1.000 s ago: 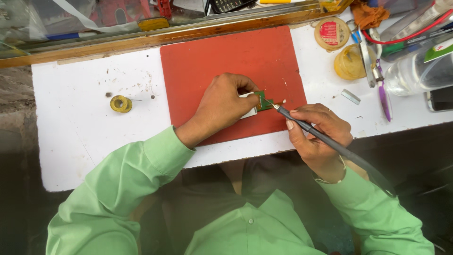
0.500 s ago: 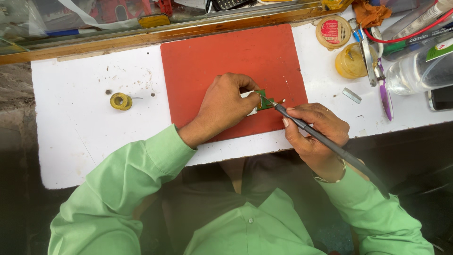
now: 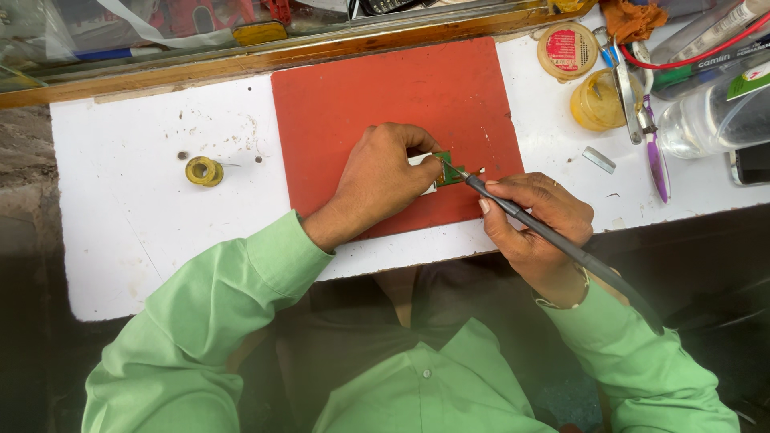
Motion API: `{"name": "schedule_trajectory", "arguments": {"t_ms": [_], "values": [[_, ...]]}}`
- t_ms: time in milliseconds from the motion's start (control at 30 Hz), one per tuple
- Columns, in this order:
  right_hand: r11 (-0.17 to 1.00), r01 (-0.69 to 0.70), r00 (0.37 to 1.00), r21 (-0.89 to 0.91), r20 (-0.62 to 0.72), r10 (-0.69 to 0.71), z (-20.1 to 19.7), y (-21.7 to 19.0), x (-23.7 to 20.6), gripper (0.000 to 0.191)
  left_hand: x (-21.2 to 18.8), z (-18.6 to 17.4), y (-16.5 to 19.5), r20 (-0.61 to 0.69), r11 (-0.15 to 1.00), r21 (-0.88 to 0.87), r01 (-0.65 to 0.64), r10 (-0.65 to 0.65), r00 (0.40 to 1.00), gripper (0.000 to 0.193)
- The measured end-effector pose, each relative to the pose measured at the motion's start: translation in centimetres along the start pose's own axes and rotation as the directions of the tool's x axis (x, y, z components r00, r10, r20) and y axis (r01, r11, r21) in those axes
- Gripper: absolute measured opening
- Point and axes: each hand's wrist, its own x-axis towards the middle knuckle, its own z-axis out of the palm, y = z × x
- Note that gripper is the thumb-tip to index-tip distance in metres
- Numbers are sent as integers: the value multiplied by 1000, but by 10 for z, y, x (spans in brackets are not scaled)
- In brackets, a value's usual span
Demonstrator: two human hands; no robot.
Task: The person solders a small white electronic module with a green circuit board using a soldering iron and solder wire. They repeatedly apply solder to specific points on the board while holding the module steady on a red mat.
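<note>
My left hand (image 3: pixel 383 178) rests on a red mat (image 3: pixel 385 104) and pinches a small green circuit board (image 3: pixel 449 171) against it. My right hand (image 3: pixel 533 220) grips a dark soldering iron (image 3: pixel 529 223) like a pen. The iron's tip touches the right edge of the green board. Part of the board is hidden under my left fingers. A dark cable runs from the iron back past my right wrist.
A yellow solder spool (image 3: pixel 204 171) lies on the white tabletop (image 3: pixel 144 208) at left. At right stand a round tin with a red lid (image 3: pixel 567 50), a yellow jar (image 3: pixel 595 100), a purple toothbrush (image 3: pixel 656 156), tweezers (image 3: pixel 626 88), a clear plastic bottle (image 3: pixel 714 120) and a phone (image 3: pixel 752 164).
</note>
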Motion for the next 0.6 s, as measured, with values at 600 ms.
{"name": "schedule_trajectory", "arguments": {"t_ms": [600], "values": [[1000, -23, 1000, 21, 7, 23, 2, -1, 1, 18, 2, 2, -5, -30, 998, 44, -51, 53, 998, 21]]}}
